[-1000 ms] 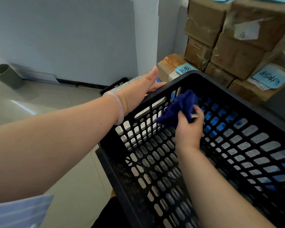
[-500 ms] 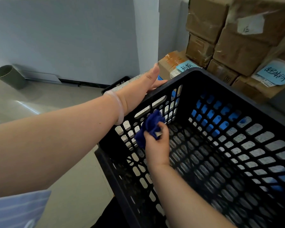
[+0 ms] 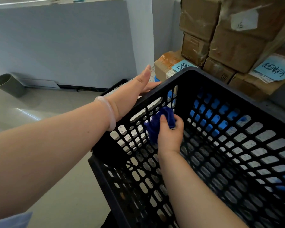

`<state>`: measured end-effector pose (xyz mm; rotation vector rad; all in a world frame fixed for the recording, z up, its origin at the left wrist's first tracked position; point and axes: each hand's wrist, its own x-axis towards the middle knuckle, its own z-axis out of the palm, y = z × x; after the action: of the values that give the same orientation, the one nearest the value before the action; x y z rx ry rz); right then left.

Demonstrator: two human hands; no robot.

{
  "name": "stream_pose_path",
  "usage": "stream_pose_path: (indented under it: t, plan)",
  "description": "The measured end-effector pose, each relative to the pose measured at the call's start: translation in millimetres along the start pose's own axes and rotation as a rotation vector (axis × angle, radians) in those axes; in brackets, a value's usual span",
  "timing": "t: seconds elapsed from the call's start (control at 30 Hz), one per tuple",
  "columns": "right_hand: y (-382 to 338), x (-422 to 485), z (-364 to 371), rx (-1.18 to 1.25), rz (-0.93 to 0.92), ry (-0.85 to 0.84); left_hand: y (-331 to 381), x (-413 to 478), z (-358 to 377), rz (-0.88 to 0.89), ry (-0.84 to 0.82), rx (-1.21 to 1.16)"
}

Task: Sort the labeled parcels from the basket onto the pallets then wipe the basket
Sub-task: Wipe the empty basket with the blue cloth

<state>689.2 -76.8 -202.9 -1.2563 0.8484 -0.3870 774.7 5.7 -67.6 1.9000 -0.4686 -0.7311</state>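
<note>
Blue cloth (image 3: 155, 127) is gripped in the right hand (image 3: 170, 137) and held against the left inner wall of the black basket (image 3: 237, 91). The left hand (image 3: 130, 97), fingers straight, rests on the rim. Labelled parcels (image 3: 234, 46) are stacked beyond; grey floor (image 3: 39, 112) and pale wall (image 3: 64, 46) are noted.

Handwritten Chinese characters, illegible, mark a blue paper label (image 3: 274, 69) and a smaller blue label (image 3: 181, 66) on brown cardboard boxes (image 3: 237, 50); a white sticker (image 3: 243, 20) is scrawled.
</note>
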Motion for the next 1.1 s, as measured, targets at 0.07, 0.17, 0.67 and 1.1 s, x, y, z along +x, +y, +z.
stream_pose_path:
  t: [0.07, 0.17, 0.67, 1.1]
  plan:
    - [-9.5, 14.1, -7.0, 0.021, -0.043, 0.128, -0.2, 0.6, 0.4, 0.01, -0.006, -0.004]
    - [-25.4, 36.9, -12.5, 0.007, -0.149, 0.218, 1.7, 0.1, 1.8, 0.022, 0.017, -0.017]
    - [39.1, -60.2, 14.0, -0.101, -0.138, -0.3, 1.2, -0.4, 1.4, -0.013, 0.06, 0.058]
    - [-4.1, -25.0, -32.7, -0.195, -0.108, -0.469, -0.4, -0.5, 2.0, -0.03, 0.023, 0.027]
